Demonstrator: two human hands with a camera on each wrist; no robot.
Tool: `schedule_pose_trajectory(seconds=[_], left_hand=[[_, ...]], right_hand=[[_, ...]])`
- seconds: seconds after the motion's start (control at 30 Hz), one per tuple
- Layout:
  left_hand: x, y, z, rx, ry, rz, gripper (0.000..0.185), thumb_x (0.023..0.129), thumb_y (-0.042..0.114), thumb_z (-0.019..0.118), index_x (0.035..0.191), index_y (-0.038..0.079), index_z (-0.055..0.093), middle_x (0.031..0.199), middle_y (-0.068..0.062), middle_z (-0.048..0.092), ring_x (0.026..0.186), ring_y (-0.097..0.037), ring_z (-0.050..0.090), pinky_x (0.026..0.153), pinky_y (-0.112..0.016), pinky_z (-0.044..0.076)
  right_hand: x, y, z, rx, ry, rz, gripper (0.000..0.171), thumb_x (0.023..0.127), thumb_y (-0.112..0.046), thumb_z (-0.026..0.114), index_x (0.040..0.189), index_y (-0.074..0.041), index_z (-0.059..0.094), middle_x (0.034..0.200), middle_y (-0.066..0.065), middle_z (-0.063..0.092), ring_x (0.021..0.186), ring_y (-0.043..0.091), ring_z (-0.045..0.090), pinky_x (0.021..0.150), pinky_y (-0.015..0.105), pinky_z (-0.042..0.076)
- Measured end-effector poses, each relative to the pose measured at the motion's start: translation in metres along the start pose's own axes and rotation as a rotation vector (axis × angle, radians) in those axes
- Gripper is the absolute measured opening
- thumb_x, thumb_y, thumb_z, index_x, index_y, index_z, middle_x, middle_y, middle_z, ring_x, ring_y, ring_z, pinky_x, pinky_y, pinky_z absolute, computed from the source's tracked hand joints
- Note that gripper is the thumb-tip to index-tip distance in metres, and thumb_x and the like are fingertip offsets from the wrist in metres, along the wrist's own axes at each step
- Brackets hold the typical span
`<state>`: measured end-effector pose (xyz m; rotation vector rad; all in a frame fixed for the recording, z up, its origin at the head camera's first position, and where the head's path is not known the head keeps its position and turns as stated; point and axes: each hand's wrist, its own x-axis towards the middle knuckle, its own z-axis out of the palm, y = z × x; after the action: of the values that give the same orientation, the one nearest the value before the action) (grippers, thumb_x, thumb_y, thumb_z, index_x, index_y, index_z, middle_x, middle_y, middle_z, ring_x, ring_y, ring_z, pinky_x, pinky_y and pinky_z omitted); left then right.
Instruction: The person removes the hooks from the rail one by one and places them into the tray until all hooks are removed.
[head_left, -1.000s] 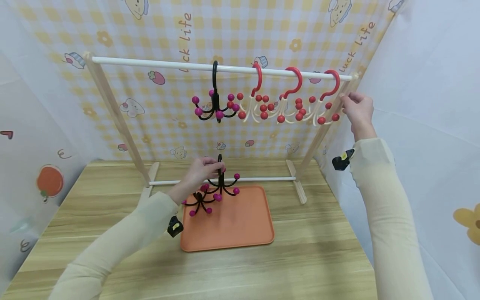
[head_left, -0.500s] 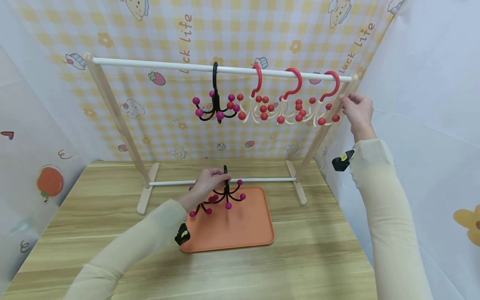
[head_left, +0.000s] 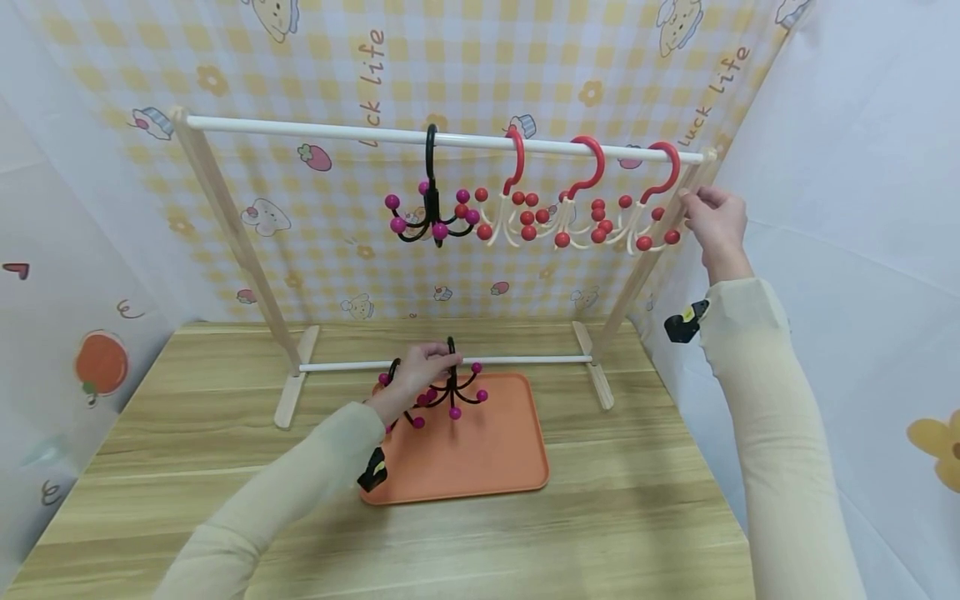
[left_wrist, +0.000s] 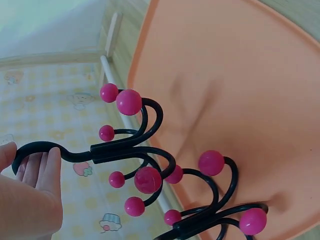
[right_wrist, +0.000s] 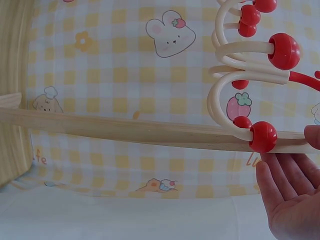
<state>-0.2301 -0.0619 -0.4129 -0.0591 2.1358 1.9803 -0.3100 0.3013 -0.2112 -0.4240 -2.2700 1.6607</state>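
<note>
Left hand point(head_left: 423, 367): thumb and fingers nearly together, pinching the hook of a black hanger point(left_wrist: 120, 151); its pink-balled arms hang just below them. Second black hanger point(left_wrist: 200, 224) is on the orange tray point(head_left: 480, 454) below those fingers, partly hidden by the hand. Right hand point(head_left: 716, 218): fingers grip the wooden upright point(right_wrist: 150, 134), just beside the nearest red-hooked hanger point(head_left: 662, 162). White rail point(head_left: 315, 129) runs above both.

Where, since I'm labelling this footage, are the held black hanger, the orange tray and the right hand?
Held black hanger point(left_wrist: 112, 152): left wrist view, central shaft.
Orange tray point(head_left: 480, 458): head view, bare floor.
Right hand point(head_left: 717, 223): head view, middle of the hand.
</note>
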Motion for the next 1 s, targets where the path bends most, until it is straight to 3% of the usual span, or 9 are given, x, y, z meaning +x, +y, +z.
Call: schedule_pose_trajectory(seconds=[0.27,0.53,0.77,1.0], left_hand=[[0.002,-0.013,0.004,0.005,0.000,-0.008,0.020,0.084,0.011,0.062,0.094,-0.005,0.057,0.098,-0.020,0.061,0.093,-0.031,0.057,0.085,-0.041,0.047],[0.001,-0.026,0.006,0.050,0.008,0.020,0.019,0.085,0.012,0.060,0.093,-0.004,0.059,0.095,-0.019,0.062,0.092,-0.031,0.057,0.083,-0.044,0.047],[-0.001,-0.032,0.007,0.073,0.020,-0.030,0.025,0.084,0.014,0.062,0.100,-0.004,0.058,0.102,-0.021,0.060,0.095,-0.033,0.056,0.081,-0.041,0.048],[-0.002,-0.035,0.007,0.086,0.025,-0.028,0.027,0.083,0.015,0.063,0.102,-0.003,0.060,0.099,-0.017,0.062,0.093,-0.031,0.057,0.078,-0.038,0.050]], right_hand=[[0.001,0.000,0.000,-0.005,-0.002,-0.001,0.059,0.081,-0.044,0.056,0.131,-0.015,0.043,0.130,0.002,0.044,0.112,0.016,0.043,0.099,0.025,0.033],[0.003,0.001,0.000,0.003,-0.005,0.004,0.059,0.082,-0.043,0.056,0.132,-0.014,0.042,0.130,0.002,0.044,0.112,0.016,0.043,0.099,0.025,0.033],[0.002,0.001,-0.001,-0.005,0.002,0.003,0.059,0.082,-0.043,0.056,0.132,-0.015,0.042,0.130,0.001,0.044,0.112,0.015,0.043,0.099,0.025,0.032],[0.002,0.001,-0.001,-0.008,-0.003,0.003,0.060,0.082,-0.044,0.056,0.132,-0.015,0.042,0.131,0.002,0.044,0.112,0.016,0.043,0.099,0.026,0.032]])
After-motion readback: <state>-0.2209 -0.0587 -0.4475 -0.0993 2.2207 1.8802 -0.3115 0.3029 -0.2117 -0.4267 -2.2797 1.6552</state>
